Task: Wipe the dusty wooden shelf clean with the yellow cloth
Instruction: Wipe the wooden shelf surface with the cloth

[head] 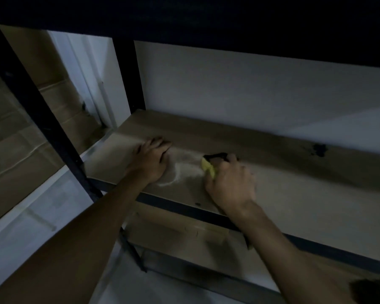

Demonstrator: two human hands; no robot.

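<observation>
Resting flat on the wooden shelf (pixel 294 189), the left hand (pixel 150 160) lies palm down with its fingers spread and holds nothing, near the shelf's left end. Just to its right, the right hand (pixel 230 183) is curled closed around the yellow cloth (pixel 208 168), pressing it against the board; only a small bunched corner of the cloth shows past the thumb side, and something dark sits against its far edge, too dim to identify. Between the two hands a pale curved smear of dust (pixel 176 172) marks the surface. A dark blotch (pixel 318 149) sits farther right near the white wall (pixel 250 84). Black metal uprights (pixel 42 119) frame the shelf, with a lower shelf (pixel 173 233) beneath.
</observation>
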